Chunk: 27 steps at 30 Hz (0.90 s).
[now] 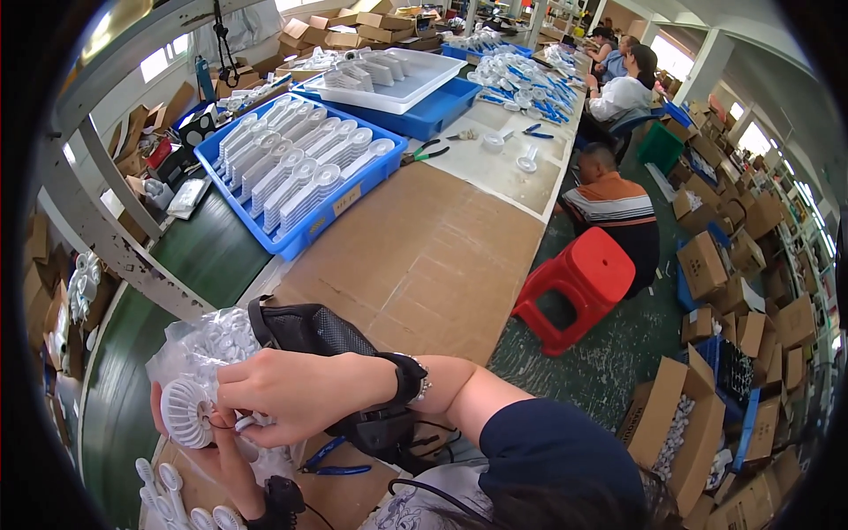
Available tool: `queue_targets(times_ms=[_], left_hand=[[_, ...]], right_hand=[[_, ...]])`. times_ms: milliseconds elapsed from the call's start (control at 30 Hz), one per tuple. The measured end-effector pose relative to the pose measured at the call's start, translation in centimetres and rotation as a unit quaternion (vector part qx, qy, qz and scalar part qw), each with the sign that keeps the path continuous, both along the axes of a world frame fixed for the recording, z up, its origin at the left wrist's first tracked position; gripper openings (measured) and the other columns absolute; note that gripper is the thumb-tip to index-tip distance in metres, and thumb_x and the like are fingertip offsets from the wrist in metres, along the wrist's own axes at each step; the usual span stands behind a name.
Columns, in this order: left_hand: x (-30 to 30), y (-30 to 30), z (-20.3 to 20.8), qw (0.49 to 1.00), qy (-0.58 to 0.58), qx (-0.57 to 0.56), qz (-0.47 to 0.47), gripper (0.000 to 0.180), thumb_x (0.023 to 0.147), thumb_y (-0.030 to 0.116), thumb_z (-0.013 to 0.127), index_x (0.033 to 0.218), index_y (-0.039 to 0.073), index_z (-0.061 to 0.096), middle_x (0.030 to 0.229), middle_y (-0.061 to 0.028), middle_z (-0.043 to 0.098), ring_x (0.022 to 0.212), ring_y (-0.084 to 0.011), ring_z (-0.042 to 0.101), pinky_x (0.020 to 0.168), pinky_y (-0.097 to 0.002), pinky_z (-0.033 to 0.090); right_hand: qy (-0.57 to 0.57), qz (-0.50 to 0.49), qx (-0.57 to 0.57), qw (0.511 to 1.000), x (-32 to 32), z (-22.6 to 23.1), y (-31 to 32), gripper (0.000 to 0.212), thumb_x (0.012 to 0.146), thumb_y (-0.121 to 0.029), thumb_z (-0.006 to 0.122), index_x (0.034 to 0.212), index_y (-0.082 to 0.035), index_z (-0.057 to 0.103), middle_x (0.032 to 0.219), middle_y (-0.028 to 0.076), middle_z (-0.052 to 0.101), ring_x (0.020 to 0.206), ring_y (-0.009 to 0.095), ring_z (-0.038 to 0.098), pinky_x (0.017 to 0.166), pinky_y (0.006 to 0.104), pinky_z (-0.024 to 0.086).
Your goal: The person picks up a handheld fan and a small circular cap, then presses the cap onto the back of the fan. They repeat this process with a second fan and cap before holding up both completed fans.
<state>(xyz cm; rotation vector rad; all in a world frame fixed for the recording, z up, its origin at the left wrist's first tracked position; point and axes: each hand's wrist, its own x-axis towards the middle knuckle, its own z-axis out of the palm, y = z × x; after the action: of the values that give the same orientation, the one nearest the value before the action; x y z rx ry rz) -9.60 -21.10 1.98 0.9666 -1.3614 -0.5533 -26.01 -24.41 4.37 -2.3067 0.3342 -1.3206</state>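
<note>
My left hand [221,464] is closed round a white round slotted fan housing [186,413], holding it up at the lower left. My right hand [287,396] reaches across from the right, its fingers bent and pinched together at the housing's middle. A thin dark wire shows by these fingertips, with a small white piece [253,421] beside them; what exactly they pinch is hidden. Behind the hands sits a clear plastic bag [216,340] of small white parts. Blue-handled pliers [336,458] lie below my right forearm, and white handheld fan pieces [163,495] lie at the lower left.
A black bag [309,329] rests beside my right wrist. Ahead stands a blue tray [322,221] of stacked white handles on the cardboard-covered table [424,265]. Green-handled pliers [426,153] lie past it. A red stool [583,283] and a crouching person [614,208] are at the right.
</note>
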Motion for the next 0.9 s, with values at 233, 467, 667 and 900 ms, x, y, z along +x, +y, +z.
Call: queue_targets(times_ms=[233,467,667,900], left_hand=[[0.0,-0.1,-0.4,0.993,-0.111,-0.005,0.048,0.059,0.082,0.011,0.056,0.131,-0.001,0.026,0.127,-0.0084,0.033,0.104,-0.0173,0.043,0.087,-0.0279,0.036],[-0.2,0.3,0.4,0.996,-0.079,0.019,0.031,0.062,0.078,0.016,0.056,0.13,-0.001,0.027,0.131,-0.0091,0.03,0.111,-0.0185,0.039,0.092,-0.0296,0.033],[-0.1,0.2,0.3,0.997,-0.074,0.021,-0.009,0.067,0.078,0.026,0.055,0.131,-0.001,0.025,0.132,-0.0082,0.028,0.109,-0.0187,0.041,0.09,-0.0302,0.034],[0.2,0.7,0.7,0.991,-0.126,0.042,0.0,0.065,0.08,0.03,0.053,0.13,-0.001,0.026,0.135,-0.0085,0.026,0.113,-0.0204,0.039,0.094,-0.0316,0.031]], right_hand=[[-0.054,0.022,0.031,0.998,-0.4,0.5,0.6,0.019,0.066,-0.006,0.064,0.081,-0.001,0.054,0.081,0.009,0.051,0.069,0.025,0.056,0.059,0.0307,0.046],[-0.097,0.05,-0.041,0.993,-0.1,0.7,0.3,0.018,0.068,-0.003,0.064,0.085,-0.001,0.058,0.086,0.009,0.054,0.07,0.025,0.057,0.06,0.0302,0.047],[-0.109,0.055,-0.069,0.99,0.2,0.5,0.4,0.019,0.071,-0.003,0.065,0.09,-0.001,0.06,0.089,0.009,0.055,0.072,0.024,0.057,0.062,0.0301,0.048],[-0.114,0.075,-0.057,0.989,0.5,0.5,0.7,0.022,0.071,-0.004,0.066,0.092,-0.001,0.06,0.087,0.01,0.055,0.071,0.024,0.057,0.06,0.0302,0.047]])
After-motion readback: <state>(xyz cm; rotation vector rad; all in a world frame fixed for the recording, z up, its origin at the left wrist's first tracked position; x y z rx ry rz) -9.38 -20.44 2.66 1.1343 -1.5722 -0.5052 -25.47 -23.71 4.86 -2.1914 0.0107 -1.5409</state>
